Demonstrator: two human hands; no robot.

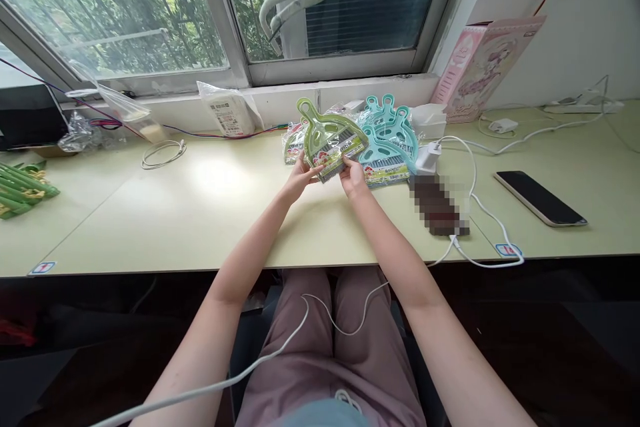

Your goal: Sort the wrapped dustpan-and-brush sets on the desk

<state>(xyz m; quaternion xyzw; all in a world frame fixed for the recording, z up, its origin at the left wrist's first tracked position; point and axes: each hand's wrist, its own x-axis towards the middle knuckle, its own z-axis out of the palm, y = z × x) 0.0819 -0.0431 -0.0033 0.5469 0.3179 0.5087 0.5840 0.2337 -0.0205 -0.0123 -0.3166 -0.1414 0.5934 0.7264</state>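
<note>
A light green mini dustpan and brush set (325, 137) in clear wrapping is held up over the pale desk (200, 213), in the middle of the view. My left hand (301, 175) pinches its lower left edge. My right hand (353, 177) grips its lower right corner near the paper label. Just behind it lies a pile of turquoise dustpan sets (390, 137) in the same packaging, and more green packs show to the left of the held one.
A white charger (427, 159) with a cable lies right of the pile, beside a blurred dark object (437, 203). A black phone (540, 197) lies far right. Green items (23, 187) are stacked at the left edge. Plastic bags, a coiled cable and a pink box line the window sill.
</note>
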